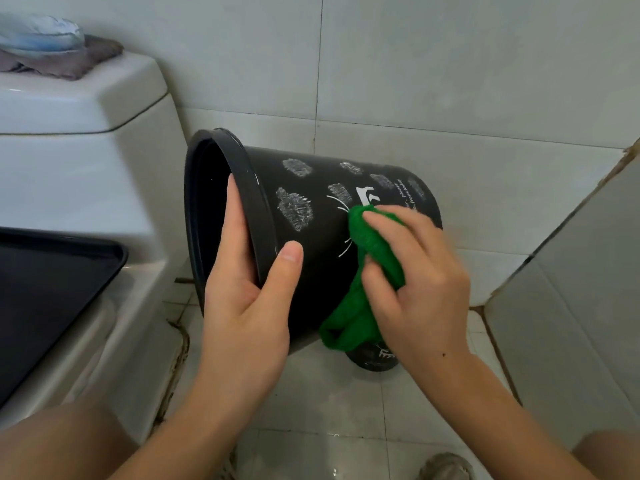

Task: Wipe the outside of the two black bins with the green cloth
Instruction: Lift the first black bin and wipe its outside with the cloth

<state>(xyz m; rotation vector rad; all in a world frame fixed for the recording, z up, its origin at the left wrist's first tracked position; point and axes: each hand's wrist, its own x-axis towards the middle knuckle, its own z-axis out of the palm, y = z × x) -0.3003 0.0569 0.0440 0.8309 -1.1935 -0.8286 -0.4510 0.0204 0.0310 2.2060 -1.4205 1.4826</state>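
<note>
The light is soft and even, without hard shadows. My right hand [412, 271] looks blurred, and the wall lines bend near the edges.

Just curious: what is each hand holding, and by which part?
Left hand holds the black bin by its rim, fingers inside, thumb outside. Right hand holds the bunched green cloth against the bin's side.

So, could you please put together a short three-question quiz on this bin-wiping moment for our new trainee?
1. True or false: the left hand grips the tilted black bin by its rim.
2. What does the right hand press against the bin's side?
A. green cloth
B. sponge
C. brush
3. Where does the second black bin show?

Key:
1. True
2. A
3. On the floor, mostly hidden under the right hand and cloth.
</note>
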